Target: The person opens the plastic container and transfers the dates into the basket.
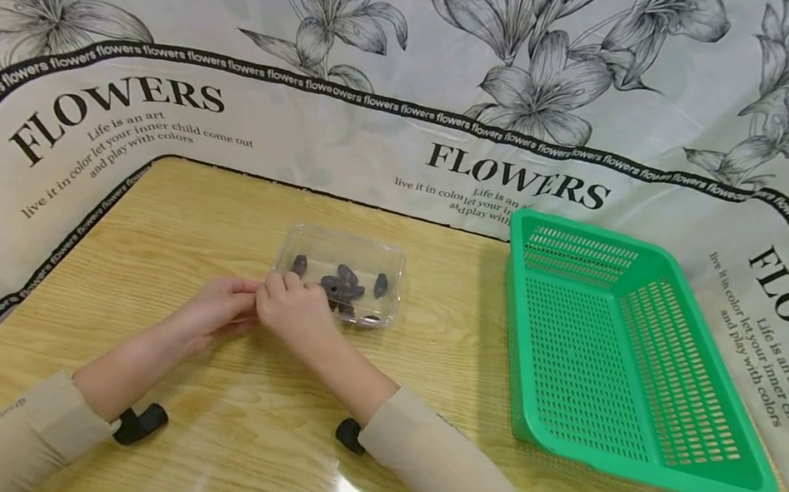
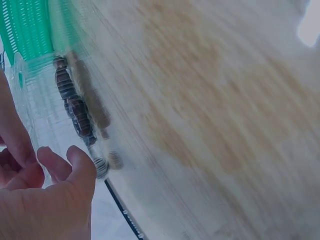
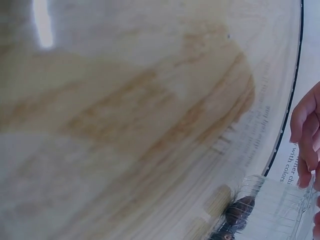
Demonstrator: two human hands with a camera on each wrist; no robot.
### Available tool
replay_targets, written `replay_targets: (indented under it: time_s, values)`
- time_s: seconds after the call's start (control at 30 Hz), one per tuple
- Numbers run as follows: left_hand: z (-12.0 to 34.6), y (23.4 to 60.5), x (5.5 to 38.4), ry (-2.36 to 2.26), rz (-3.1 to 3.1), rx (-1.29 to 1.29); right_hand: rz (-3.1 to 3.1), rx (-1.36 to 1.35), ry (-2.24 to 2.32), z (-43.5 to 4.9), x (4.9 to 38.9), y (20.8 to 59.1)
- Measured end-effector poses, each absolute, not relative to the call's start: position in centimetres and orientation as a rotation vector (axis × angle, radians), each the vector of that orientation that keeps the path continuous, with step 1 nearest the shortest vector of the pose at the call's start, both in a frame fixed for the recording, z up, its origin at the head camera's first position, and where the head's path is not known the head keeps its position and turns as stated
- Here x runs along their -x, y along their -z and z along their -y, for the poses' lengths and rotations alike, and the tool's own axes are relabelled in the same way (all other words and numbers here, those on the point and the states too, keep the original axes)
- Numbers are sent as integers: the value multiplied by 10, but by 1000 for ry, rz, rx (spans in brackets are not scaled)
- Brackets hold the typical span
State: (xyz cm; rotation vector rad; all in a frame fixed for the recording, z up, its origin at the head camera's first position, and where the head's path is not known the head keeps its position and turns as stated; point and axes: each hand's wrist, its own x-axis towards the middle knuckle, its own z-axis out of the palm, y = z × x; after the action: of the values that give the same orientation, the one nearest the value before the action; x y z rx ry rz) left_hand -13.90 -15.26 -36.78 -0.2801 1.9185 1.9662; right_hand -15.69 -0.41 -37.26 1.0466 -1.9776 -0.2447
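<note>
A clear plastic container (image 1: pixel 393 258) stands on the wooden table with several dark, wrinkled, date-like fruits (image 1: pixel 347 283) inside. Both hands meet at its near left corner. My right hand (image 1: pixel 294 312) has its fingers curled over the rim there, and its fingertips pinch the edge. Beside it my left hand (image 1: pixel 222 310) pinches the same corner, its thumb and fingers close against the plastic, as the left wrist view shows (image 2: pixel 60 200). The exact fingertip contact is partly hidden behind the fingers. From the right wrist, the left hand's fingers (image 3: pixel 306 135) reach down to the container's rim.
To the right sits a large green plastic basket (image 1: pixel 574 372) with perforated walls. Flower-printed sheeting (image 1: pixel 349 135) borders the back and sides of the wooden table (image 1: pixel 245 444). Dark strap pieces (image 1: pixel 142 425) show near both wrists.
</note>
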Motion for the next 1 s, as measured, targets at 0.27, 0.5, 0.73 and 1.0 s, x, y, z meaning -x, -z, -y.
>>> replay_targets:
  time_s: [0.27, 0.5, 0.73, 1.0]
  values:
    - [150, 368, 138, -1944, -1949, 329, 1973, -1044, 310, 4, 156, 375]
    - [146, 369, 138, -2005, -1895, 366, 1978, -1046, 353, 4, 156, 374]
    - [144, 368, 137, -2018, -1887, 366, 1998, -1047, 360, 4, 156, 375]
    - [140, 366, 135, -2056, -1849, 387, 1994, -1014, 381, 5, 155, 376]
